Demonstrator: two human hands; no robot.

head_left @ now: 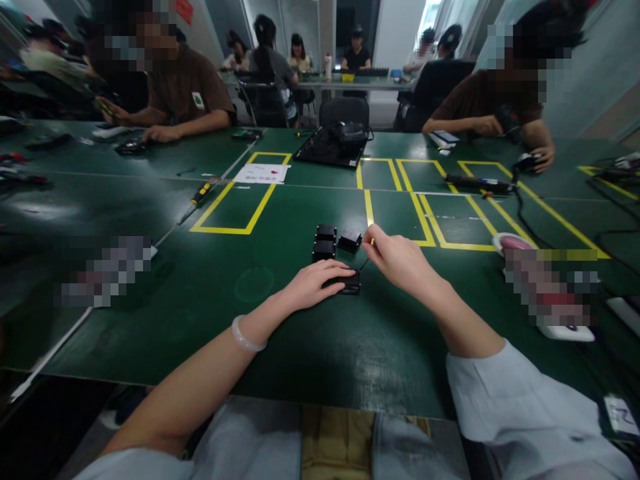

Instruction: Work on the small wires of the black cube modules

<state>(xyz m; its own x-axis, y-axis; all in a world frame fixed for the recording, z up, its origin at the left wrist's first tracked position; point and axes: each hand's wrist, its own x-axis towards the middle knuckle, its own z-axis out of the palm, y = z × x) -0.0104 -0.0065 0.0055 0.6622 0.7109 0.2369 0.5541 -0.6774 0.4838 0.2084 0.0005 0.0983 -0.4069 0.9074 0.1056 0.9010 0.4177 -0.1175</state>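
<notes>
My left hand (320,281) rests over a small black rectangular block (353,285) on the table, its fingers across the top and the thumb along the near side. Part of the block is hidden under those fingers. Just to the right, my right hand (387,252) is closed in a pinch round a thin dark rod-like tool (365,264), which slants down to the block's right end; the exact kind is too small to make out. Beyond my left hand are two similar black blocks (325,241) in a line, and another black block (350,240) sits tilted beside them.
Yellow tape rectangles mark the green table (300,353). A yellow-and-black screwdriver-like tool (201,194) and a paper sheet (263,174) lie at left. A black tray (325,150) stands ahead, and a long black tool (477,184) lies right. Two co-workers sit opposite.
</notes>
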